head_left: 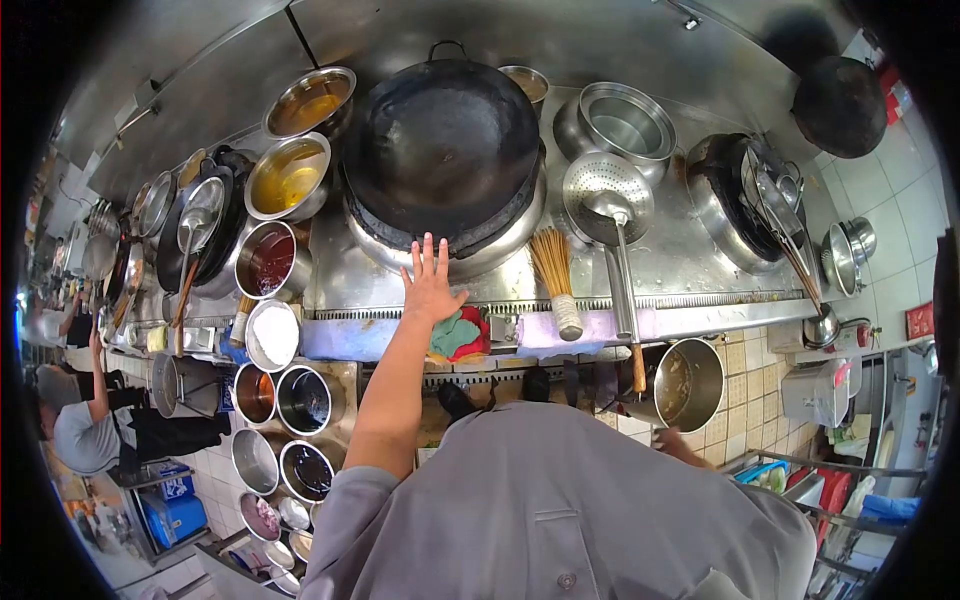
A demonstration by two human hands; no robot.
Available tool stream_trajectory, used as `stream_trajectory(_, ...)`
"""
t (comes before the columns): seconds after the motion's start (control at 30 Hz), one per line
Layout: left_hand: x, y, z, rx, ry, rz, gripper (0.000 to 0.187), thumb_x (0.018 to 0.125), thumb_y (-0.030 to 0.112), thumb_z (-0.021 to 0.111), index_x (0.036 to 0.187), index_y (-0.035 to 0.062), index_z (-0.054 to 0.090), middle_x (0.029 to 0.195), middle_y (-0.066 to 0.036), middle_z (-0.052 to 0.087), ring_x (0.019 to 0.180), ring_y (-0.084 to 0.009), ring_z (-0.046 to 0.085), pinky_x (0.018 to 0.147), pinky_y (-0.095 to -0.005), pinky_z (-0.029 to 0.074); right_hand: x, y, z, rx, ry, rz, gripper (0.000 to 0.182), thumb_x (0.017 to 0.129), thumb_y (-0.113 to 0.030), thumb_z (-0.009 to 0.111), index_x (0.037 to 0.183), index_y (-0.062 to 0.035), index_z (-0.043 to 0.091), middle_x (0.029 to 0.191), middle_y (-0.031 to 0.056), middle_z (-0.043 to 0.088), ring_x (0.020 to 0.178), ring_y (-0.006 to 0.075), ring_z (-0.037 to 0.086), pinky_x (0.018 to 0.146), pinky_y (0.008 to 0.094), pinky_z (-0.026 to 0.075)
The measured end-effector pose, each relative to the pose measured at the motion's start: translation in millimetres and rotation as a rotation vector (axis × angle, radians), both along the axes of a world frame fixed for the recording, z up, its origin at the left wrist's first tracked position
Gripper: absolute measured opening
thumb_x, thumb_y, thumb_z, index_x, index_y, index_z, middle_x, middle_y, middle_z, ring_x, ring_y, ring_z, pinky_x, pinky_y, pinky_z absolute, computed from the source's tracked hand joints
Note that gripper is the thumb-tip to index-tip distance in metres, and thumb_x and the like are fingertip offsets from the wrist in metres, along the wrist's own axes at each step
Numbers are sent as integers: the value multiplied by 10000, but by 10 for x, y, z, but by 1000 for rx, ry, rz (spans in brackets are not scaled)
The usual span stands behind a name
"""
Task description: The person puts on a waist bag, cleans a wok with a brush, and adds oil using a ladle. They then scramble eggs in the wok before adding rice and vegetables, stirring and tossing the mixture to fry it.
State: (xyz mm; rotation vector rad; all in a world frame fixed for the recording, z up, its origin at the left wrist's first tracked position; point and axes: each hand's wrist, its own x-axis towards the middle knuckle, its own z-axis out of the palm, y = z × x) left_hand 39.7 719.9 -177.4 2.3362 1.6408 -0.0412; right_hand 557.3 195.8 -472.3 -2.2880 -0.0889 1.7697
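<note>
My left hand (432, 290) reaches out over the stove front, open with fingers spread, its fingertips at the near rim of a large black wok (445, 150). Just beside that hand a green and red cloth (460, 335) lies on the stove edge. Low on the right, my right hand (678, 442) is mostly hidden behind my grey shirt, close below a steel pot (690, 385) with food remains inside; I cannot tell what its fingers do. A bamboo wok brush (556, 285) stands right of the wok, near a perforated skimmer (585, 190) with a ladle (618, 215) on it.
Bowls of yellow oil (288, 178) and a pot of red sauce (270, 262) stand left of the wok. Beneath are several seasoning pots (303, 398). At right sits another wok (730, 205) with utensils. A co-worker (90, 430) is at the far left.
</note>
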Motion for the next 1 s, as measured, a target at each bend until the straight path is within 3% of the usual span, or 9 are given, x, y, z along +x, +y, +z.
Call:
stream_trajectory(0.03,10,11,-24,17,-1,3,1037,783,441,711,1549,169,66,1610,-121,-12,1479,-353,23,1125,-641,173,-342,-18,480,272,-52,506,274,907,-219,556,1151,-100,599,844,85,662,647,210,659,551,367,533)
stream_trajectory(0.07,8,11,-46,35,0,8,1037,778,430,712,1549,169,69,1611,-127,-15,1478,-361,27,1112,-655,184,-497,-191,-138,274,74,740,296,891,-234,555,1152,-105,611,889,106,681,812,255,690,637,397,554)
stream_trajectory(0.33,25,-188,-272,213,62,106,857,785,240,652,1517,160,214,1603,-120,74,1470,-345,102,1075,-727,129,-2131,2228,789,624,-535,1371,241,836,-268,521,834,-67,654,907,168,683,894,352,661,773,477,521)
stream_trajectory(0.53,66,-175,150,63,-54,155,742,809,227,594,1480,141,288,1563,-119,253,1451,-342,192,1059,-758,73,-2356,2525,1107,1089,-397,1066,196,820,-205,525,836,-52,646,905,165,678,837,303,672,715,441,522)
stream_trajectory(0.67,89,-94,332,-64,47,162,850,862,378,581,1540,139,128,1591,-82,196,1355,-355,396,1105,-684,147,-2096,2162,113,1099,-493,1533,227,824,-182,510,903,-53,679,928,140,678,850,339,661,724,421,539)
stream_trajectory(0.8,106,-43,254,-112,-37,204,816,887,422,540,1535,110,154,1602,-82,157,1240,-339,531,1076,-604,312,-2114,2264,943,717,-436,1365,237,813,-172,512,919,-63,692,905,141,686,811,368,662,715,440,547)
stream_trajectory(0.9,140,-43,246,-99,6,182,784,885,413,546,1521,93,218,1596,-98,174,1228,-333,544,1040,-565,377,-1879,2255,678,904,-461,1641,236,814,-188,522,913,-67,698,878,149,696,800,375,665,697,477,531)
stream_trajectory(0.97,136,-18,284,-98,17,170,755,884,408,550,1497,60,281,1575,-147,216,1207,-324,562,986,-485,454,-1894,2430,655,622,11,1906,210,806,-210,558,883,-60,684,833,153,695,795,375,663,694,500,510)
stream_trajectory(1.0,128,-5,293,-88,11,176,755,884,408,550,1497,60,281,1575,-147,216,1207,-324,562,986,-485,454,-2029,2450,1158,625,1,1914,210,806,-210,558,883,-60,684,833,153,695,795,375,663,694,500,510)
